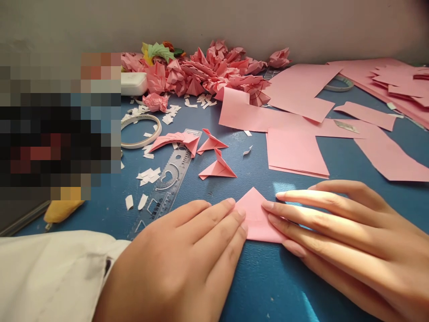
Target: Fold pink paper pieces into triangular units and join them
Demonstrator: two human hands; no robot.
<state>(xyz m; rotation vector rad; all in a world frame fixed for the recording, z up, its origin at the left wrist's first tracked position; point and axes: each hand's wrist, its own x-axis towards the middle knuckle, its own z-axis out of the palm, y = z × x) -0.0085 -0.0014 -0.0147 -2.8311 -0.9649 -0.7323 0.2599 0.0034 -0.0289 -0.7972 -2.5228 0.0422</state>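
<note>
A pink sheet of paper (256,218), folded to a point at its far end, lies on the blue table between my hands. My left hand (187,250) rests with extended fingers, their tips on the paper's left edge; its thumb is hidden. From the other side, my right hand (338,228) reaches in with fingers stretched and slightly apart, the tips touching the paper's right edge. Just beyond stand two small folded pink paper pieces (218,167). A linked row of similar folded pieces (177,141) lies over the end of a clear plastic ruler (170,179).
Along the wall sits a heap of folded pink paper (214,67). Stacked pink squares (296,152) and loose pink sheets (298,87) cover the back right. A tape roll (142,144) and white paper scraps (149,175) lie at left, near a yellow object (63,210). The far left is pixelated.
</note>
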